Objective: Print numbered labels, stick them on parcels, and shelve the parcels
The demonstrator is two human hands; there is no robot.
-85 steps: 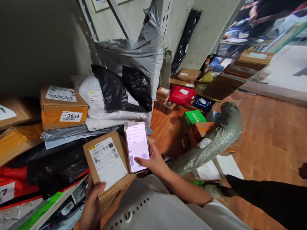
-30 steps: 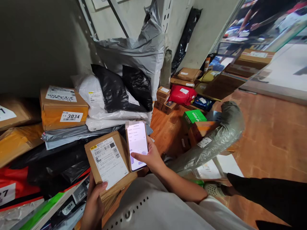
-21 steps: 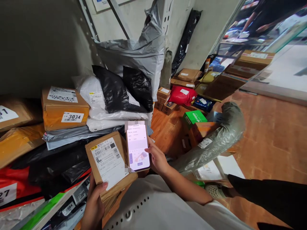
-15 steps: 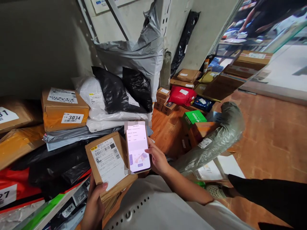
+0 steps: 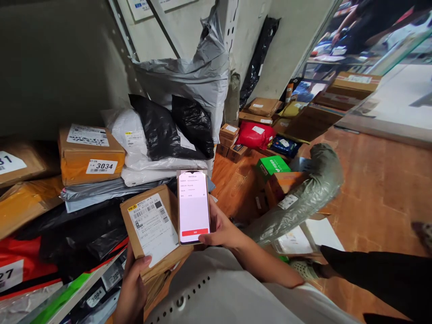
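Observation:
My left hand [image 5: 135,281] grips the lower left edge of a cardboard box [image 5: 130,225], thumb on its front face. A white shipping label [image 5: 153,234] covers most of that face. In my right hand [image 5: 221,229] is a smartphone [image 5: 194,211], held upright beside the box and overlapping its right edge. The lit screen shows a few lines of text and a red button near the bottom. My right thumb lies at the screen's lower right, by that button. Fingers behind the box and the phone are hidden.
Parcels pile up on the left, among them a box marked 3034 [image 5: 91,155] and black plastic bags [image 5: 158,128]. A long grey wrapped parcel [image 5: 297,198] and a red package [image 5: 255,134] lie on the wooden floor [image 5: 371,180] to the right. Another person [image 5: 367,31] stands at the back right.
My right thumb has moved down to the bottom of the phone screen. The picture on the screen is gone and a red button shows. The box stays in place.

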